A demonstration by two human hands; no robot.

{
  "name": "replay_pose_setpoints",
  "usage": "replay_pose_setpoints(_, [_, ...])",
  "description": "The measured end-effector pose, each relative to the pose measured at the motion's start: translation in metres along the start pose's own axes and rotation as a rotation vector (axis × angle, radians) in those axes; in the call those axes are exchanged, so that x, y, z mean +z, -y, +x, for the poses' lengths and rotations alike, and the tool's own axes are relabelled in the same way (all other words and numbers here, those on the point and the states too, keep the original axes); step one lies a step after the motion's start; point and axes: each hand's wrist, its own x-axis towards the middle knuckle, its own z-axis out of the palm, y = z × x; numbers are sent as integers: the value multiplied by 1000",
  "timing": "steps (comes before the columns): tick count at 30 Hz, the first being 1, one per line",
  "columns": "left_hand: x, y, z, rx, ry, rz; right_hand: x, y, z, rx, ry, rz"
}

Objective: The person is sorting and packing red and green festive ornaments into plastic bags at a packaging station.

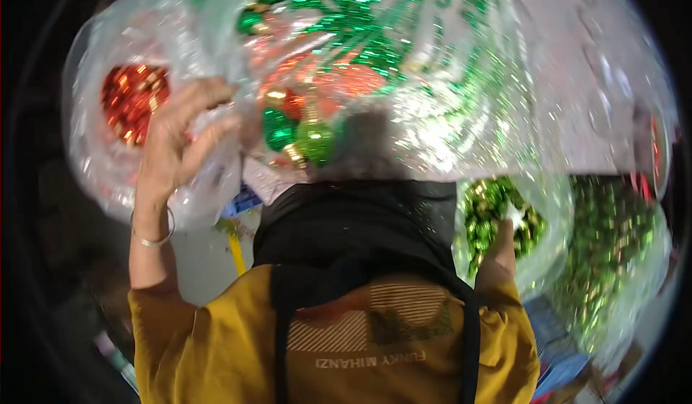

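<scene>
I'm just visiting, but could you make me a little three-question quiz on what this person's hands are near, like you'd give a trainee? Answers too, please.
1. Pick one. What colour are the shiny pieces in the plastic bag beside the left hand?
A) blue
B) red
C) white

2. True or false: the left hand is clenched in a tight fist.

3. In a few words: where is the right hand?

Key
1. B.
2. False; its thumb and fingers stand apart.
3. At a clear bag of shiny green pieces; glare and blur hide whether its fingertips hold anything.
</scene>
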Motion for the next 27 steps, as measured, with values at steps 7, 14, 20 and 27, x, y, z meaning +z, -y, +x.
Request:
replay_pose_setpoints(7, [43, 144, -108, -585, -634, -519, -50, -108, 133, -1490, 702, 65])
replay_pose_setpoints(14, [67, 206, -208, -1113, -578, -363, -114, -37, -152, -274, 372, 1261])
replay_pose_setpoints(20, [84, 205, -154, -550, -215, 462, -179, 26, -336, -618, 624, 1058])
replay_pose_setpoints(27, [65, 218, -150, -618, 22, 466, -218, 277, -507, -1498, 217, 46])
